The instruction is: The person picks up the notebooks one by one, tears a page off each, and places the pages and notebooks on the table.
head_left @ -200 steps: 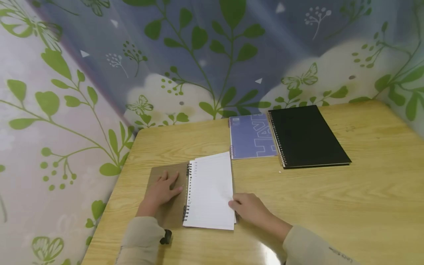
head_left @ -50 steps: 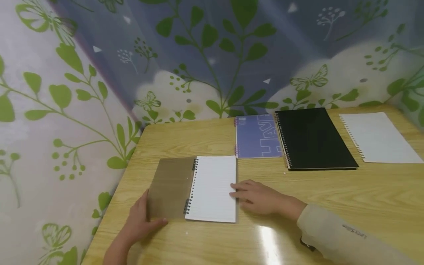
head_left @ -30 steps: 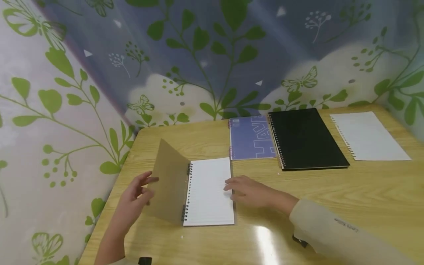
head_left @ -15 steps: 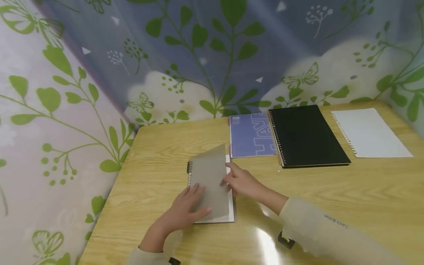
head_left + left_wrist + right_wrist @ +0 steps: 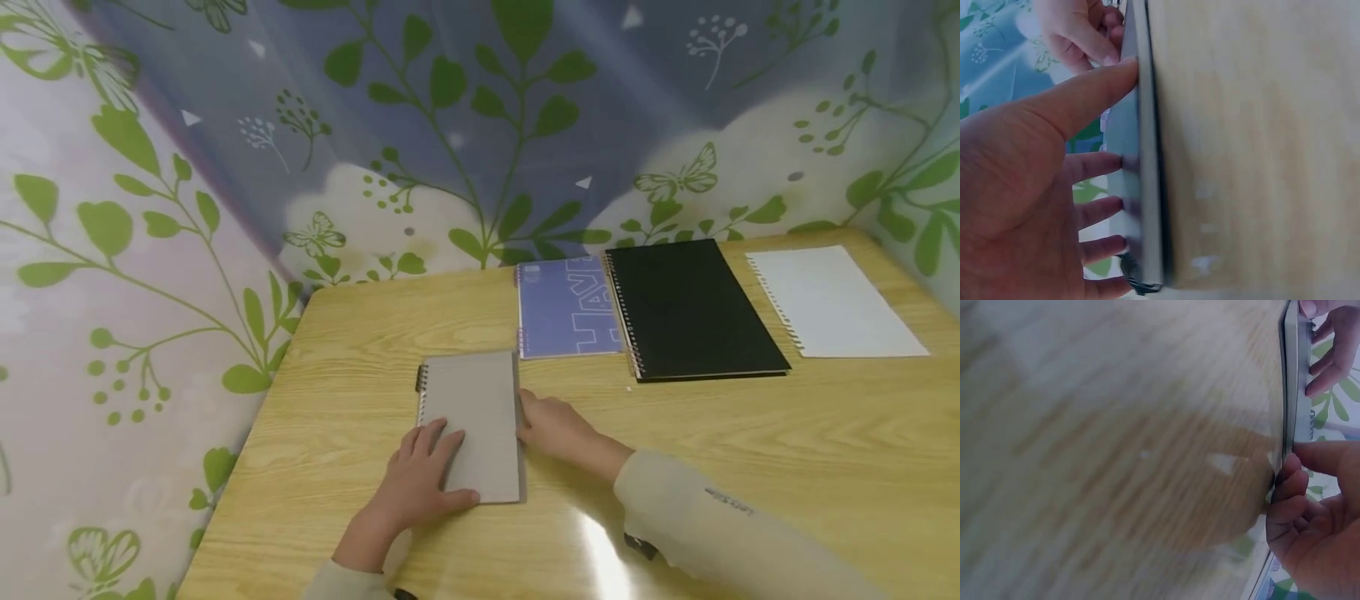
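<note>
A spiral notebook (image 5: 483,400) with a greyish-brown cover lies closed on the wooden table, its black rings along the left side. My left hand (image 5: 416,483) rests on its lower left part with spread fingers, and the left wrist view shows the thumb and fingertips touching the cover (image 5: 1124,134). At the right edge, my right hand (image 5: 562,433) pinches the notebook. Seen from the right wrist, the thumb lies at the top of that edge and the other fingers (image 5: 1288,509) are curled against its side.
Behind and to the right lie a purple-blue spiral notebook (image 5: 566,308) and a larger black one (image 5: 693,312). A loose white sheet (image 5: 840,304) with a torn perforated side lies at the far right. Patterned walls (image 5: 465,125) border the table (image 5: 720,450) at the back and left.
A loose sheet now lies at the far right. My left hand has swung the cover from the left over the white pages, and my right hand has gone to the notebook's right edge.
</note>
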A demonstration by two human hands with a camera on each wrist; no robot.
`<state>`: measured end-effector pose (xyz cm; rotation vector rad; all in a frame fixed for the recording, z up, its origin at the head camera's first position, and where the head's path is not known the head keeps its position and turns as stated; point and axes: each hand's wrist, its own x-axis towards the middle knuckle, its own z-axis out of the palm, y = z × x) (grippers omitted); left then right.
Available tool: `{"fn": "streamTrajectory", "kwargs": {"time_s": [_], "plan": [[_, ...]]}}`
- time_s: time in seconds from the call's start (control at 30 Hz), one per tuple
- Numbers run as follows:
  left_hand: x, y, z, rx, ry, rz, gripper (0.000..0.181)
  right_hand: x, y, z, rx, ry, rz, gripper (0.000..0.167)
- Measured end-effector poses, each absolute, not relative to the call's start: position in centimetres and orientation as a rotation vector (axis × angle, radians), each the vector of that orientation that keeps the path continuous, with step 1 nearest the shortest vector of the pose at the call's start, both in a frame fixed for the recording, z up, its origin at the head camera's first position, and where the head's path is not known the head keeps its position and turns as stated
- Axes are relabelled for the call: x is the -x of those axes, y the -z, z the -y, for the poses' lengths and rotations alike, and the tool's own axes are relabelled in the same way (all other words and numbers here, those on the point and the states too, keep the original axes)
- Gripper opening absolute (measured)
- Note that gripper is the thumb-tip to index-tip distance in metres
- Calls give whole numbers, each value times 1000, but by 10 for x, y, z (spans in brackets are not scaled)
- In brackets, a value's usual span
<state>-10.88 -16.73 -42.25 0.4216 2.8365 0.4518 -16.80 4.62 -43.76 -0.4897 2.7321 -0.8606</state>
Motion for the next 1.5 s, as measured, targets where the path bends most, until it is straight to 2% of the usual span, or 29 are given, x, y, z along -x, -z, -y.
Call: {"fn": "streamTrajectory", "kwargs": {"time_s": [0.23, 0.43, 0.63, 0.87, 1.0, 1.1, 1.23, 1.33, 1.5], "plan": [[130, 412, 155, -439, -479, -2834, 72, 193, 426, -89, 347, 1039, -2774, 45], [189, 406, 115, -391, -653, -2813, 68, 226, 416, -145, 132, 947, -2897, 47], [237, 419, 75, -226, -906, -2680, 69, 232, 423, -159, -12, 894, -2820, 53], [246, 428, 50, -109, -1093, -2716, 63, 231, 424, -147, -221, 1070, -2641, 64], [253, 422, 41, 96, -1509, -2577, 70, 232, 421, -149, -354, 1210, -2557, 66], [259, 413, 34, 262, -1913, -2240, 79, 232, 418, -152, -377, 1321, -2489, 66], [264, 405, 25, 381, -2121, -1875, 64, 231, 417, -152, -377, 1446, -2447, 63], [266, 406, 21, 371, -2112, -1854, 50, 231, 415, -151, -369, 1484, -2427, 62], [260, 404, 20, 271, -2151, -1903, 45, 226, 407, -154, -349, 1546, -2424, 62]]}}
